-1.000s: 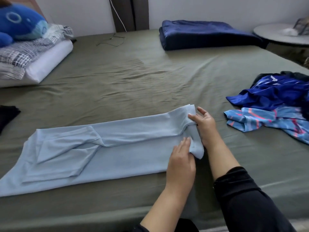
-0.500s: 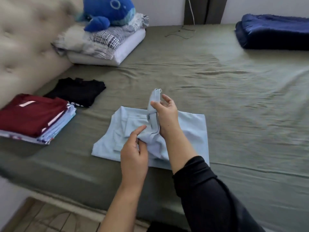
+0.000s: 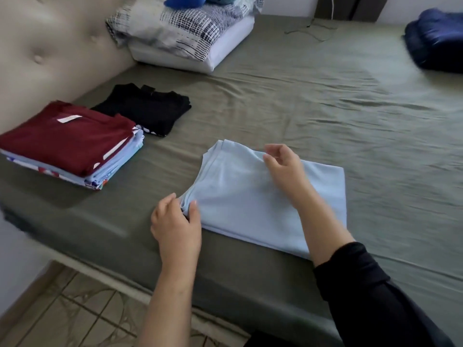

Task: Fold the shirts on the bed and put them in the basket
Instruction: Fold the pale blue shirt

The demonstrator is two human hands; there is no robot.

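In the head view, a folded light blue shirt is lying near the front edge of the bed, the left hand pinching its near-left corner while the right hand is pinching the far edge. The right forearm is hiding part of the shirt (its near-right corner included). A stack of folded shirts and a black shirt are sitting to the left, and no basket is showing.

Tufted headboard (beige), tiled floor, white wall
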